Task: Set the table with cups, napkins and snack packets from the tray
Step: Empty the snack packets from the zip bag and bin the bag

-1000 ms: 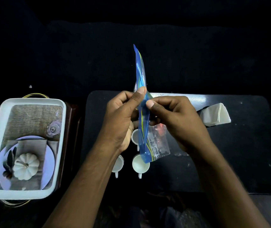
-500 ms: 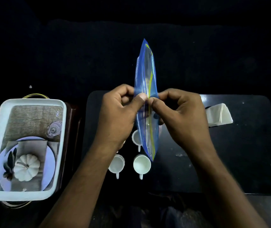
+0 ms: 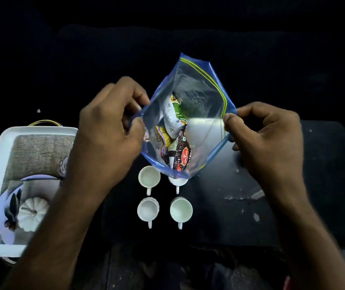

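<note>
Snack packets (image 3: 175, 130) sit inside the clear bag (image 3: 200, 97) that we pinch wide open, left hand (image 3: 108, 132) and right hand (image 3: 265, 139), above four white cups (image 3: 149, 176).

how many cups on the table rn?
4, in a two-by-two block: back left cup, back right cup partly covered by the zip bag, front left cup, front right cup.

2 bare forearms (image 3: 67, 208) (no sleeves)
</note>
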